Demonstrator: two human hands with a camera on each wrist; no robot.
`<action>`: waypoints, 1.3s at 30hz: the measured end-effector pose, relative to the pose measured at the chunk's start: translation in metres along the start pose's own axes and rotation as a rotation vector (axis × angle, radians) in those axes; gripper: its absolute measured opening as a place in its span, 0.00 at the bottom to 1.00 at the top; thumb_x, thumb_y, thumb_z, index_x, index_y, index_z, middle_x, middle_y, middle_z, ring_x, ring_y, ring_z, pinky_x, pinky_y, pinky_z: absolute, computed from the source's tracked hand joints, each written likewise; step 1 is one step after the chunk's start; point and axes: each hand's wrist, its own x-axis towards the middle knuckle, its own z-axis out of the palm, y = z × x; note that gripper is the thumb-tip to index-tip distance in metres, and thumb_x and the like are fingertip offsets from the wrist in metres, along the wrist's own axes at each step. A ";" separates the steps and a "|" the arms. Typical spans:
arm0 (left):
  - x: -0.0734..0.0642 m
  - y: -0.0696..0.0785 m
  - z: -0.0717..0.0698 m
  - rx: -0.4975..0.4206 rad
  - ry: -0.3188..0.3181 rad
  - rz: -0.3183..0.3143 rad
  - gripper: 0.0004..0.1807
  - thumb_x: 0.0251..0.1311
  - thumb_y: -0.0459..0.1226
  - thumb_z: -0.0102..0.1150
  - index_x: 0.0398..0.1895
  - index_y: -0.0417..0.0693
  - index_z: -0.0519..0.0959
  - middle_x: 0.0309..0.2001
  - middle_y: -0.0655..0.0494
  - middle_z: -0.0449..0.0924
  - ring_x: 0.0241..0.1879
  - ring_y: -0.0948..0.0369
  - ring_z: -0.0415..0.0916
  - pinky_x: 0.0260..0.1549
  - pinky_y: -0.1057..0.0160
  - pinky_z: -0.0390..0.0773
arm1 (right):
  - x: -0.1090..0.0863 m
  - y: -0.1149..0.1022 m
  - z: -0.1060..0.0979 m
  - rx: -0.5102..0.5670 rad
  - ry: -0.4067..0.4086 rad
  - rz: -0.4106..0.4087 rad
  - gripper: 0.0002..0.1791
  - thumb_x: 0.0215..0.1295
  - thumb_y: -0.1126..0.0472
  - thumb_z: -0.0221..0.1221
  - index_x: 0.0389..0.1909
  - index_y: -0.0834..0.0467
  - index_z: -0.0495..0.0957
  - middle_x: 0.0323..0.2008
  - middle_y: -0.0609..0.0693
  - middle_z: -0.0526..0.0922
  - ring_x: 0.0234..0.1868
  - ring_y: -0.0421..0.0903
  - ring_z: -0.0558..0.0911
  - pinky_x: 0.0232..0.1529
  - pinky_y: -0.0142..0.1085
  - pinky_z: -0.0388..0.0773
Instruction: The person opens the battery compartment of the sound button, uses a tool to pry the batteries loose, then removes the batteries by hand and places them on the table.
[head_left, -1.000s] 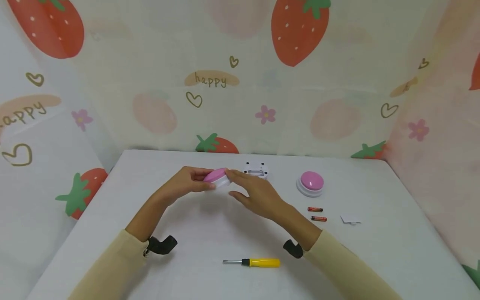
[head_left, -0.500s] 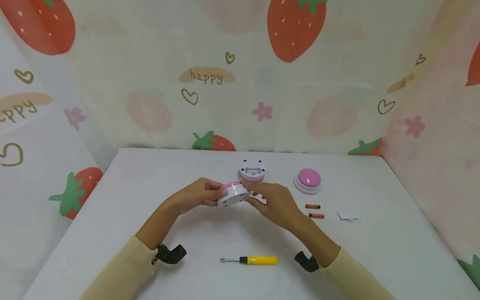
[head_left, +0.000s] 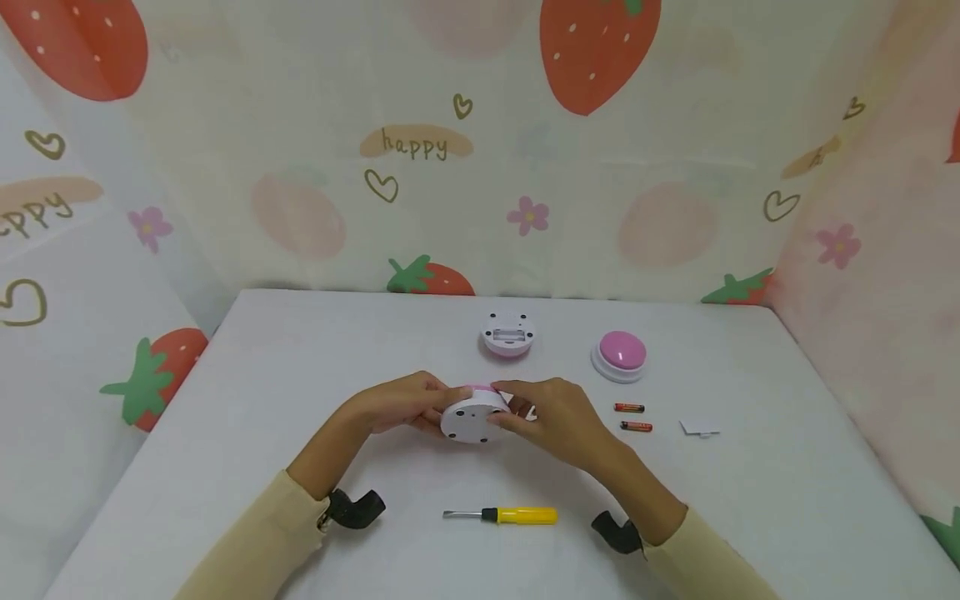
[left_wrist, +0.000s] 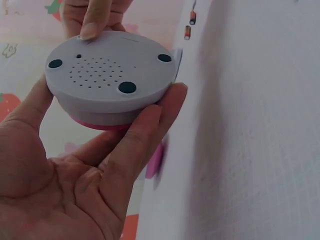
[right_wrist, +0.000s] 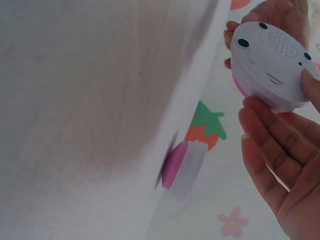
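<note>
A round white push button [head_left: 471, 423] with a pink top is held between both hands above the table. Its underside is turned to the head camera, showing dark round feet. Small speaker holes [left_wrist: 95, 72] are visible on that underside in the left wrist view. My left hand [head_left: 397, 403] grips the button's left side, thumb near its upper edge. On the other side, my right hand [head_left: 566, 421] pinches it, with the thumb pressed on the underside and fingers at the far rim. The pink top is mostly hidden, facing away.
Behind the hands, another push button [head_left: 507, 347] lies upside down, its battery compartment uncovered. A third button [head_left: 622, 351] stands pink side up at the right. Near it lie two batteries, the upper battery [head_left: 629, 407] and lower battery [head_left: 636, 426], and a small white cover [head_left: 700, 428]. A yellow-handled screwdriver [head_left: 517, 516] lies in front.
Both hands have brought the button nearer and slightly right, tipping it from pink top up to underside facing me. The right hand has closed its thumb onto it.
</note>
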 end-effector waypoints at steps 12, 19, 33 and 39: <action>-0.003 0.003 0.004 -0.065 0.082 0.009 0.30 0.73 0.50 0.57 0.67 0.39 0.71 0.55 0.44 0.82 0.48 0.52 0.85 0.50 0.57 0.84 | -0.001 0.009 0.000 0.229 -0.006 0.127 0.18 0.63 0.53 0.70 0.51 0.57 0.84 0.28 0.42 0.87 0.30 0.39 0.83 0.29 0.32 0.81; -0.004 0.000 0.006 -0.039 0.127 0.075 0.32 0.66 0.42 0.67 0.70 0.44 0.70 0.53 0.47 0.85 0.52 0.52 0.84 0.54 0.55 0.82 | 0.001 0.019 0.001 0.544 -0.034 0.425 0.22 0.63 0.51 0.70 0.51 0.62 0.82 0.28 0.48 0.88 0.28 0.46 0.87 0.34 0.37 0.86; 0.006 -0.012 0.022 0.196 0.226 0.494 0.49 0.47 0.33 0.80 0.74 0.46 0.64 0.70 0.49 0.70 0.66 0.51 0.73 0.59 0.62 0.77 | 0.001 0.030 0.006 0.954 -0.120 0.588 0.21 0.70 0.51 0.63 0.47 0.67 0.80 0.33 0.60 0.89 0.33 0.53 0.89 0.37 0.40 0.87; 0.010 -0.016 0.029 0.220 0.260 0.514 0.51 0.46 0.33 0.81 0.75 0.45 0.64 0.71 0.51 0.69 0.65 0.52 0.74 0.60 0.63 0.76 | 0.000 0.030 0.012 1.036 -0.207 0.558 0.23 0.73 0.50 0.60 0.50 0.69 0.79 0.37 0.63 0.88 0.36 0.54 0.90 0.40 0.42 0.87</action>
